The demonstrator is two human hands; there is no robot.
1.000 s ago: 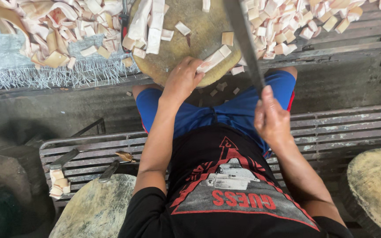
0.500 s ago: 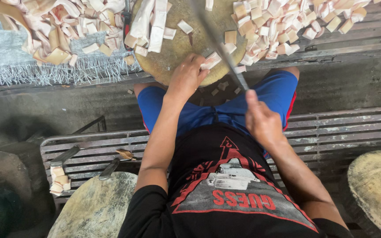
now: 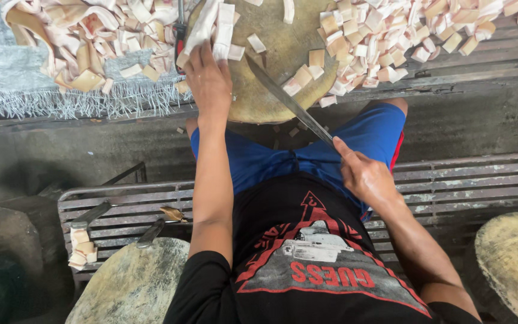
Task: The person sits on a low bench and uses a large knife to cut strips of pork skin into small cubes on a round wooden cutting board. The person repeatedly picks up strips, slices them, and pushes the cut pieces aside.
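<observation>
My left hand rests on the near left of a round wooden chopping block, fingers on long pale strips lying across it. My right hand grips the handle of a long knife; its blade slants up-left, tip down on the block's middle. Small cut cubes lie on the block to the right of the blade.
A heap of cut pale cubes lies right of the block, a pile of uncut pieces on a woven sheet to the left. I sit on a slatted metal bench. Two more round blocks stand behind, and another knife.
My left hand has slid left across the block onto the long strips. The knife has swung down from upright to lie slanted, and my right hand has dropped lower.
</observation>
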